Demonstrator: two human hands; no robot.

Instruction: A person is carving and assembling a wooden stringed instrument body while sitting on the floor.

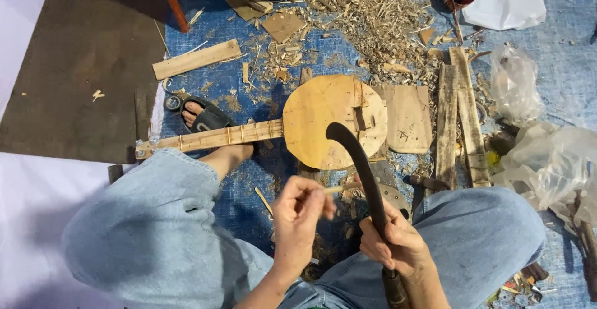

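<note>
Head view, looking down between two denim-clad knees. Thin pale wooden sliver [333, 189], pinched at its near end between thumb and fingers of left hand [298, 212], far end poking out toward the blade, held in the air above the blue tarp [217, 91] just in front of the lap. Dark curved blade [357, 160] alongside and to the right, hooked tip arching up over the edge of the round wooden disc [333, 119]. Right hand [395, 240] clamped firmly round the blade's dark handle [395, 287], wrist low by the right knee, thumb lying along the top.

Best done, by the look of it, with shallow strokes running away from the pinching fingers, sliver braced close to the cutting edge so as not to flex or snap, fingertips kept behind the edge. Both hands close together, elbows tucked in against the thighs for steadiness.

Farther out: disc joined to a long wooden neck [211, 138] stretching left past a sandalled foot [208, 117]. Beyond, a heap of wood shavings [373, 17], a loose plank [196, 59], rough slats [457, 116] to the right, crumpled clear plastic bags [547, 160] at the edge.
</note>
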